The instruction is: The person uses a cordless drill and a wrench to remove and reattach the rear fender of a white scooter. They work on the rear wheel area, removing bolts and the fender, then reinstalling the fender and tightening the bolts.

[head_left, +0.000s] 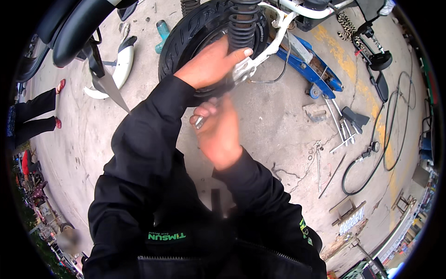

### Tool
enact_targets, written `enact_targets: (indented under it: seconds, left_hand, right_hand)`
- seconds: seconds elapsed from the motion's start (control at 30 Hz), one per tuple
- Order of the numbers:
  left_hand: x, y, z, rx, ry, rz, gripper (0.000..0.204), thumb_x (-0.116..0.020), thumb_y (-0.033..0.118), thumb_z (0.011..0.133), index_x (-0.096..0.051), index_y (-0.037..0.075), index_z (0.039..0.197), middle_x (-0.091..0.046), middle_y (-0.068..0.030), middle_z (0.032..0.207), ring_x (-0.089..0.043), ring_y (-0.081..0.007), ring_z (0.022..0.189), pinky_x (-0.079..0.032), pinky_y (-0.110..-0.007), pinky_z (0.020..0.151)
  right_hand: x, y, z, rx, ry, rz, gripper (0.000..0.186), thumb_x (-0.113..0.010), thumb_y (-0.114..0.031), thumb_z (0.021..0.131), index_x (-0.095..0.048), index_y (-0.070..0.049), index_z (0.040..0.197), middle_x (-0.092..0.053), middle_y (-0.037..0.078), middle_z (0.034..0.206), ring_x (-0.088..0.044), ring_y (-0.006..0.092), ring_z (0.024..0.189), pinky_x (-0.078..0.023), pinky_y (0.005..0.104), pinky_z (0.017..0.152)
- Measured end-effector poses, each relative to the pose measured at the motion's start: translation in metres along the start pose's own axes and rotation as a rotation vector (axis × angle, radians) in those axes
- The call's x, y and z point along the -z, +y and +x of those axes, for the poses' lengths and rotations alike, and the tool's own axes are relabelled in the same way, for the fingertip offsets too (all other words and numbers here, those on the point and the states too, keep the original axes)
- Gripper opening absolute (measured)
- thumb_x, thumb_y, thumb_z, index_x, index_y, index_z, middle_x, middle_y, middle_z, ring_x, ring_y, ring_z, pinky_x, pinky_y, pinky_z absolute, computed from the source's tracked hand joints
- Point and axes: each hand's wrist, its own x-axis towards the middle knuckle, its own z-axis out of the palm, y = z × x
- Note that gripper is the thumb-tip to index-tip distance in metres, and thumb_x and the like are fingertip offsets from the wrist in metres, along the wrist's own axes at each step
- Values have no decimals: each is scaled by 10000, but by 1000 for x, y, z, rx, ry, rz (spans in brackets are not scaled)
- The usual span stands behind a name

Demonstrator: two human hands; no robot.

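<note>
My left hand [204, 65] is at the lower end of a black coil-spring shock absorber [243, 23], beside the black-tired wheel [179, 46]. Its thumb lies across the front of the shock and the other fingers pass out of sight behind it. Just below, my right hand [220, 132] is closed around a silver metal tool [200, 122]. Only the tool's end shows past the fingers, and blur hides the rest. A white metal frame part [244, 69] meets the shock's base, close to both hands.
A teal power tool [161, 36] lies left of the wheel, near a white curved fender [124, 63]. On the right are a blue metal frame [302, 65], several rods, a black pedal-like part [355, 118] and a black hose [360, 190]. Another person's legs [37, 114] stand at far left.
</note>
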Motion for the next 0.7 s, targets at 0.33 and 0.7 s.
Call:
enact_targets:
  seconds: [0.33,0.7]
  left_hand:
    - [-10,8,3,-52,17,30,556,-578,423,986,-485,12,1347,-588,-128,1245,-575,-228,1139,-499,-362,947]
    - [-5,1,-4,-1,70,29,548,-564,430,979,-524,-13,1299,-652,-178,1149,-611,-255,1034,-442,-350,959]
  right_hand:
    - [203,-79,65,550,178,-1408,446,-472,-466,1022,-559,-35,951,-542,105,683,-516,254,612,-423,418,600]
    - [105,-217,79,1440,-121,-2250,451,-695,-440,877,-562,-39,718,-575,142,610,-596,338,579,-432,425,525]
